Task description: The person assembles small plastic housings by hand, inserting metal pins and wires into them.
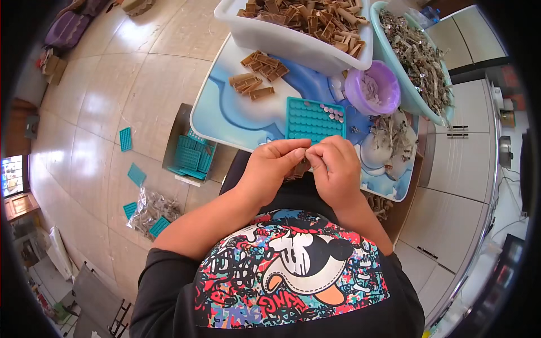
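My left hand (273, 170) and my right hand (336, 168) meet over my lap at the table's near edge. Thumbs and forefingers are pinched together on a small brown piece (297, 171), mostly hidden by the fingers. Just beyond them lies a teal tray (307, 124) with rows of round hollows. Several small pale discs (333, 112) sit at its far right. Farther left on the table, brown rectangular pieces (264, 66) lie in loose piles.
A white bin (242, 31) full of brown pieces stands at the back. Beside it are a purple bowl (352, 90) and a mint tub (389, 62) of tangled grey-brown strands. On the floor at left, a box (179, 121) holds teal trays near a plastic bag (152, 208).
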The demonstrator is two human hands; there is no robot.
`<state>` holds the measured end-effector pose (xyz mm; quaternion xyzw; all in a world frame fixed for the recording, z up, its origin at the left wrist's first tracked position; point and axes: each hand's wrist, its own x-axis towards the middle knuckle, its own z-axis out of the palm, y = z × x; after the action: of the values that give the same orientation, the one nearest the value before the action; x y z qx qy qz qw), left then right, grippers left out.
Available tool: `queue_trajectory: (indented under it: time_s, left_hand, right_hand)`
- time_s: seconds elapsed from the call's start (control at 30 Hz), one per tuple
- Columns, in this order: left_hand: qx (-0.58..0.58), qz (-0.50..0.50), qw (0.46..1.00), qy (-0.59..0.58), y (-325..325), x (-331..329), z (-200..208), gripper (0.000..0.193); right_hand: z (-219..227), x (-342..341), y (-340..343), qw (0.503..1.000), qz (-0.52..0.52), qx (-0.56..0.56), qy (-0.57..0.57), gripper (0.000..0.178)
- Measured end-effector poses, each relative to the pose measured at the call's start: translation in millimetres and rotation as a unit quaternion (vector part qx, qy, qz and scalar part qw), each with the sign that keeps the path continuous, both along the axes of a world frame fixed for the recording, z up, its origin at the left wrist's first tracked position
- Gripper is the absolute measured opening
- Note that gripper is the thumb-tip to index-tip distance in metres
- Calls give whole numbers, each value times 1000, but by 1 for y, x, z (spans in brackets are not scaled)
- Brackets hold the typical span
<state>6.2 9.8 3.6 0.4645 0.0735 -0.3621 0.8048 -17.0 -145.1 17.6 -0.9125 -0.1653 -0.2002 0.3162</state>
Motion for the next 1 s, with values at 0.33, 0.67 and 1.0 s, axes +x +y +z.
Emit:
queue_trajectory:
  time_s: [0.33, 0.67, 1.0]
  left_hand:
    - [-40, 142, 989, -19, -7, -1, -2, 19]
    - [-10, 178, 975, -135, -12, -3, -8, 11]
    - [2, 171, 979, -114, -10, 1, -6, 9]
  right_hand:
    - [1, -21, 12, 1000, 4, -22, 1, 38]
    - [-17, -27, 29, 963, -55, 214, 157, 28]
    - [-16, -23, 13, 991, -30, 113, 66, 23]
